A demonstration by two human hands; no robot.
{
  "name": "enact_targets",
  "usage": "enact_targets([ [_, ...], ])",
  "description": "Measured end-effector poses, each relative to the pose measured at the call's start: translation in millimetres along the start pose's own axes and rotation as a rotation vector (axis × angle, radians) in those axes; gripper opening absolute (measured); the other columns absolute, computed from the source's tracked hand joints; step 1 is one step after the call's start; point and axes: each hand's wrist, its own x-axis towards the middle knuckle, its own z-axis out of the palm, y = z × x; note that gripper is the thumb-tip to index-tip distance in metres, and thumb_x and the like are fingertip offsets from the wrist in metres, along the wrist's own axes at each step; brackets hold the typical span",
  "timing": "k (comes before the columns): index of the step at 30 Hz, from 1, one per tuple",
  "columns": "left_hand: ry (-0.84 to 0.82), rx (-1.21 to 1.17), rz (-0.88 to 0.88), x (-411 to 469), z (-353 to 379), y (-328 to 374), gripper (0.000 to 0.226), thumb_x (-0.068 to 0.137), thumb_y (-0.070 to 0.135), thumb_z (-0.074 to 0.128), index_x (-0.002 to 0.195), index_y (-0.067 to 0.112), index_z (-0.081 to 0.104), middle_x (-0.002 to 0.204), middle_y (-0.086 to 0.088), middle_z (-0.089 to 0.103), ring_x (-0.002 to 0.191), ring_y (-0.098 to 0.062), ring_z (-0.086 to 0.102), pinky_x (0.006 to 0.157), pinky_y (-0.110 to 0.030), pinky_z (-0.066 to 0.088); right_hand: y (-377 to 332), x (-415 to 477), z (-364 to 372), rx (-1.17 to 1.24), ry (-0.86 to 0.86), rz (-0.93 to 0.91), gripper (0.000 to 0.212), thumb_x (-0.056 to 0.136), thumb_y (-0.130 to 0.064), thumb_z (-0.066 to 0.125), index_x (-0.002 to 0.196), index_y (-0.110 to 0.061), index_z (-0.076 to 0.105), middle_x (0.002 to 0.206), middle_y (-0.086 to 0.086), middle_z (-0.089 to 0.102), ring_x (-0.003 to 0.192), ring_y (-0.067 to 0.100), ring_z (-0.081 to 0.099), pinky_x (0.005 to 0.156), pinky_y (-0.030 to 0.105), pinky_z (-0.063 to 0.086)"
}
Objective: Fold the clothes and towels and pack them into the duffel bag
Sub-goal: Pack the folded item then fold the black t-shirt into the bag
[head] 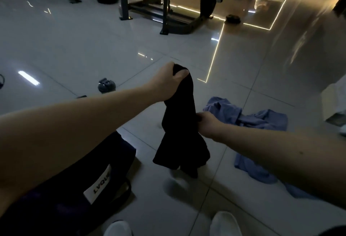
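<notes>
The left hand (169, 81) grips the top of a black cloth garment (179, 132) hanging over the glossy tiled floor (93, 48); the right hand (207, 124) holds its middle. A dark fabric duffel bag (74, 189) lies near left.

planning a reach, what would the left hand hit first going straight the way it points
Nothing near: past the left hand, gripping the garment, only open floor shows; depth unclear.

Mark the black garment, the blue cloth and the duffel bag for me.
black garment (177, 132), head view, mid-length of the hanging fabric.
blue cloth (265, 120), head view, crumpled upper part.
duffel bag (97, 185), head view, white label on its side.
</notes>
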Motion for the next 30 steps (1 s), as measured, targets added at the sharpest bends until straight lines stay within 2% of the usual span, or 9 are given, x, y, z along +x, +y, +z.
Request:
enact_targets([
  [3, 0.032, -0.204, -0.102, -4.6, -1.9, -6.7, 0.046, 0.093, 0.049, 0.055, 0.112, 0.008, 0.057, 0.101, -0.009, 0.063, 0.098, -0.030, 0.065, 0.085, -0.040, 0.054, -9.3, -17.6, -4.3, 0.176, -0.145, -0.022, 0.018, 0.101, -0.010, 0.053, 0.093, -0.005, 0.068, 0.071, 0.000, 0.063, 0.062, 0.015, 0.055, 0.064, 0.033, 0.041],
  [5, 0.045, -0.312, -0.148, -9.1, -3.2, -5.1, 0.048, 0.089, 0.050, 0.053, 0.113, 0.009, 0.058, 0.105, -0.009, 0.066, 0.100, -0.027, 0.066, 0.094, -0.047, 0.054, -13.4, -28.8, 3.6, 0.259, -0.208, -0.025, 0.023, 0.103, -0.012, 0.052, 0.085, -0.014, 0.066, 0.060, -0.006, 0.057, 0.052, 0.011, 0.046, 0.058, 0.032, 0.034],
  [7, 0.059, -0.363, -0.167, -9.6, -3.4, -3.8, 0.049, 0.086, 0.052, 0.052, 0.112, 0.012, 0.059, 0.106, -0.008, 0.067, 0.100, -0.025, 0.066, 0.096, -0.050, 0.053, -14.0, -34.8, 15.7, 0.329, -0.237, 0.018, 0.024, 0.103, -0.004, 0.048, 0.089, -0.013, 0.064, 0.070, 0.000, 0.056, 0.061, 0.013, 0.047, 0.063, 0.031, 0.035],
  [11, 0.107, -0.461, -0.238, -9.9, -5.7, -13.0, 0.058, 0.080, 0.060, 0.053, 0.112, 0.013, 0.061, 0.105, -0.007, 0.069, 0.100, -0.026, 0.068, 0.095, -0.051, 0.054, -8.0, -34.3, 27.8, 0.332, -0.309, 0.036, 0.028, 0.103, 0.001, 0.046, 0.128, -0.007, 0.055, 0.096, -0.003, 0.060, 0.088, 0.012, 0.057, 0.088, 0.028, 0.046],
  [15, 0.149, -0.602, -0.273, -9.9, -9.1, -14.8, 0.032, 0.097, 0.039, 0.057, 0.110, 0.010, 0.063, 0.103, -0.008, 0.070, 0.096, -0.023, 0.070, 0.091, -0.043, 0.058, 0.7, -28.2, 26.1, 0.256, -0.153, 0.058, 0.017, 0.094, -0.002, 0.060, 0.107, 0.003, 0.069, 0.108, 0.025, 0.070, 0.105, 0.044, 0.064, 0.102, 0.058, 0.048],
  [17, 0.182, -0.585, -0.276, -6.0, -11.3, -19.8, 0.032, 0.095, 0.038, 0.060, 0.113, 0.011, 0.062, 0.104, -0.006, 0.069, 0.097, -0.022, 0.069, 0.091, -0.042, 0.058, -1.5, -27.8, 15.8, 0.231, -0.106, 0.059, 0.013, 0.095, -0.001, 0.056, 0.101, -0.001, 0.068, 0.096, 0.021, 0.070, 0.090, 0.031, 0.068, 0.085, 0.045, 0.057],
  [19, 0.218, -0.501, -0.295, -3.8, -15.5, -28.8, 0.035, 0.091, 0.039, 0.065, 0.113, 0.012, 0.059, 0.102, -0.004, 0.066, 0.096, -0.021, 0.067, 0.087, -0.037, 0.057, -13.4, -28.3, -4.0, 0.250, -0.061, 0.051, 0.021, 0.095, 0.010, 0.048, 0.090, -0.003, 0.064, 0.073, 0.007, 0.062, 0.064, 0.012, 0.057, 0.061, 0.025, 0.048],
  [23, 0.210, -0.306, -0.375, -7.8, -18.5, -49.4, 0.037, 0.088, 0.033, 0.069, 0.113, 0.010, 0.055, 0.097, -0.006, 0.061, 0.090, -0.022, 0.062, 0.071, -0.032, 0.049, -42.8, -4.3, -55.9, 0.278, 0.140, 0.049, 0.028, 0.088, 0.009, 0.045, 0.075, -0.012, 0.060, 0.062, 0.006, 0.053, 0.053, 0.015, 0.052, 0.049, 0.023, 0.040],
  [30, 0.042, -0.160, -0.424, -15.4, -19.3, -66.7, 0.023, 0.094, 0.029, 0.065, 0.103, 0.008, 0.061, 0.085, -0.006, 0.062, 0.072, -0.015, 0.060, 0.057, -0.026, 0.043, -71.0, 5.9, -86.5, 0.586, 0.341, -0.054, 0.008, 0.091, -0.011, 0.064, 0.087, -0.011, 0.071, 0.085, 0.012, 0.072, 0.077, 0.024, 0.070, 0.077, 0.035, 0.058],
])
